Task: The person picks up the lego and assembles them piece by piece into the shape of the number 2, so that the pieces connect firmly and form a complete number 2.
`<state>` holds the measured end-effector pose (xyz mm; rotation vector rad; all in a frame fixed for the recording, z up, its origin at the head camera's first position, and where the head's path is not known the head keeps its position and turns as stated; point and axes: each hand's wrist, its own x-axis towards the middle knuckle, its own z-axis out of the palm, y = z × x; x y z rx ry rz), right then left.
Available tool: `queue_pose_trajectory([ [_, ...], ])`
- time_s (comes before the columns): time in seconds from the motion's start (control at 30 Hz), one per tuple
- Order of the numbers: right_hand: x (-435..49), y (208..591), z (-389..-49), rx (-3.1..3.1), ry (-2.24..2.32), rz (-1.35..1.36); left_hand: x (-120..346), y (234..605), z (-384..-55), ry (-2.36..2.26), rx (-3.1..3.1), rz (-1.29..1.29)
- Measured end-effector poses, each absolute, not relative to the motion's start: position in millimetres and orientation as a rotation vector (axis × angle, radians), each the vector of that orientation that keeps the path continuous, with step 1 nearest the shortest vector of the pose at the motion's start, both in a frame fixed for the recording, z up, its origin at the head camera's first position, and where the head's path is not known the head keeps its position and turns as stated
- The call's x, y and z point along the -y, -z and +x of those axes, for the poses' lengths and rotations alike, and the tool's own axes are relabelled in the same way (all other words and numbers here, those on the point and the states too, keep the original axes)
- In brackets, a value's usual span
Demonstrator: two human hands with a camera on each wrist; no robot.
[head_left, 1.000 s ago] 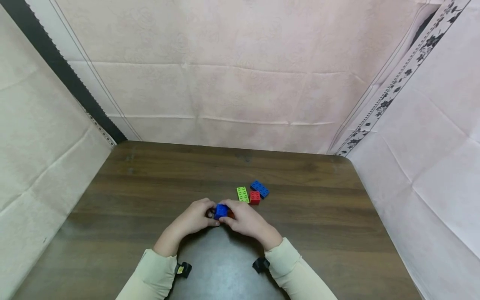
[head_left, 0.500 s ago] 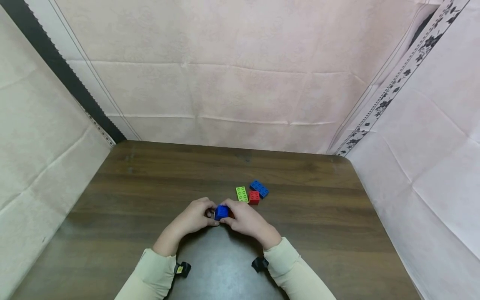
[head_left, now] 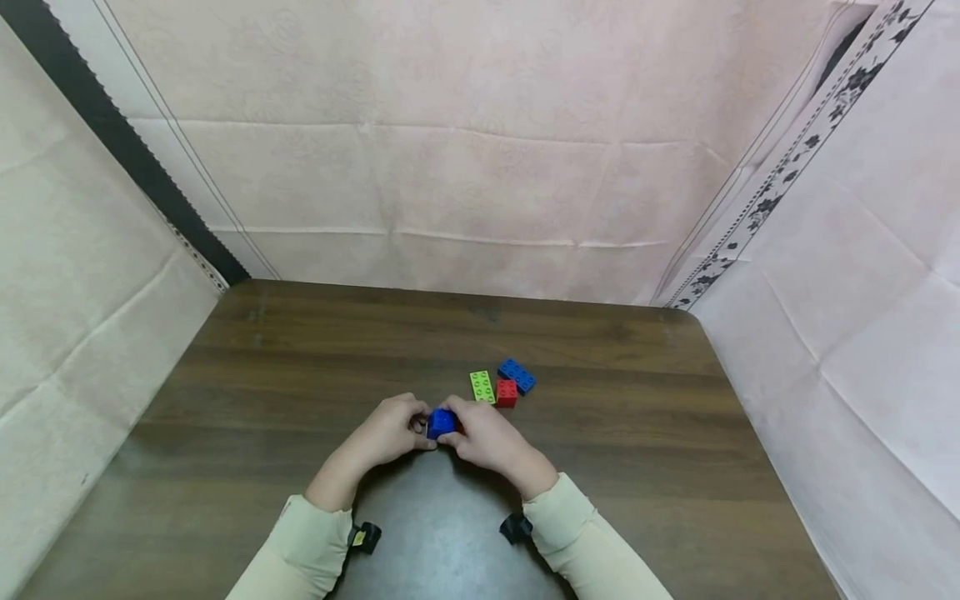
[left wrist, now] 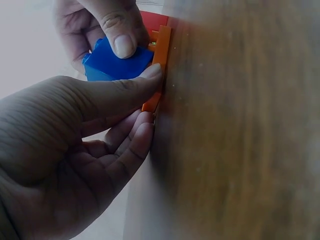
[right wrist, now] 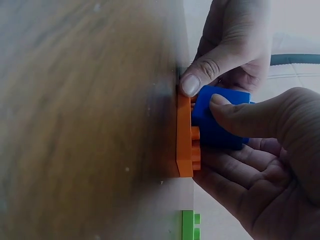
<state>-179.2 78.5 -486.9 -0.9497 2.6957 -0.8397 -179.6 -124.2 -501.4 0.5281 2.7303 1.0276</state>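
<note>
**In the near middle of the table, a blue brick meets an orange one, its seating unconfirmed**

Near the centre of the wooden table (head_left: 360, 333), I have both hands on one small build. My left hand (head_left: 392, 432) pinches the left end of the orange brick (right wrist: 184, 150), down at the tabletop; my right hand (head_left: 491, 437) grips the upper blue brick (right wrist: 222, 120) at the orange one's left half. Studs to its right show bare. The blue brick looks slightly tilted in the left wrist view, so I judge the joint started but not fully pressed home. Just beyond, to the far right, the green brick (head_left: 482, 387), red brick (head_left: 506, 393) and second blue brick (head_left: 517, 376) lie loose, apparently unused so far.
</note>
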Motion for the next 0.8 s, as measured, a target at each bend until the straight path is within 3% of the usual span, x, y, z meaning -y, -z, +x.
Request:
queue_pose_trajectory([
  [0.5, -76.0, 487.3, -179.8, -2.728, 0.770, -0.968, 138.0, 486.5, -177.9, -1.080, -2.621, 0.716],
  [0.8, -76.0, 483.5, -180.3, -2.719, 0.755, -0.955, 131.1, 481.1, -176.6, -1.073, -2.650, 0.680],
])
